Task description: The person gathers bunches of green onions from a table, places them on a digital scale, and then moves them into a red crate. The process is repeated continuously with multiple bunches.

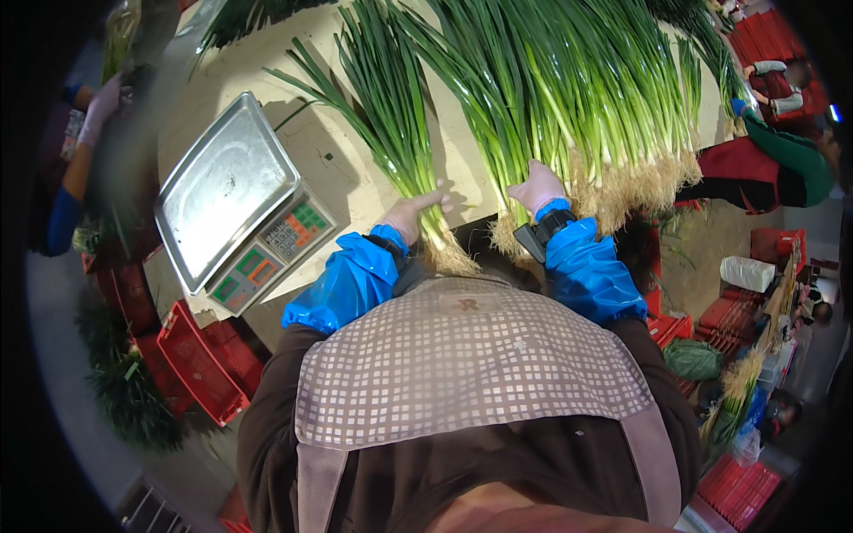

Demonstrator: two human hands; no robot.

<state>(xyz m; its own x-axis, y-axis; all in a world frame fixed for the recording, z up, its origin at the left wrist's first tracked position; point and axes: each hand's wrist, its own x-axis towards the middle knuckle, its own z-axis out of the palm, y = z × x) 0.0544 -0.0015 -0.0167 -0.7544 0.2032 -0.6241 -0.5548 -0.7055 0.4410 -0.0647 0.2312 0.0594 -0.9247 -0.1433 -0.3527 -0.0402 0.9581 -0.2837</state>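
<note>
My left hand [408,216], in a pale pink glove, is closed around the lower stalks of a bunch of green onions [405,126]. The bunch's pale roots [450,256] hang over the table's near edge, and its leaves fan out away from me. To the right, my gloved right hand [538,190] touches stalks at the left side of a large pile of green onions [600,100]. Some of its fingers are hidden, so its grip is unclear. Blue sleeve covers wrap both forearms, with a dark band at each wrist.
A digital scale with a metal pan [230,190] stands left on the pale table [320,156]. Below it is a red plastic crate [200,366]. A person in green sleeves [793,160] works at right; another person's gloved hand [103,106] is at far left. More greens [133,400] lie lower left.
</note>
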